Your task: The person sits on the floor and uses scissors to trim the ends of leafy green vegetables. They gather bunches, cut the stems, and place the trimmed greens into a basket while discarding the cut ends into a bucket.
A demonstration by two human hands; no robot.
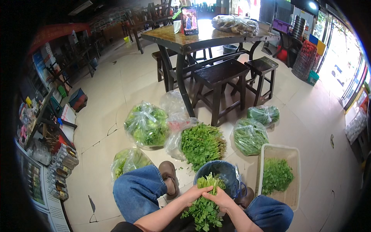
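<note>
Both of my hands grip one bunch of leafy green herbs [206, 210], perhaps cilantro, stems pointing away and leaves towards me. My left hand [195, 193] is on its left side, my right hand [219, 199] on its right, with the thumbs close together. Just beyond the bunch stands a dark blue bucket [213, 166]. Scissors with blue handles [239, 185] rest upright at its right rim. A large heap of the same kind of herb [201, 143] lies on the floor behind the bucket. To the right, more cut greens [276, 176] lie in a cream plastic basket [295, 185].
Clear bags of leafy vegetables [147, 124] stand at the left; bagged green vegetables [250, 136] lie at the right. Dark wooden stools [221, 72] and a table [165, 34] with a phone [189, 21] and a filled bag [236, 25] are ahead. Bottles [62, 171] stand far left.
</note>
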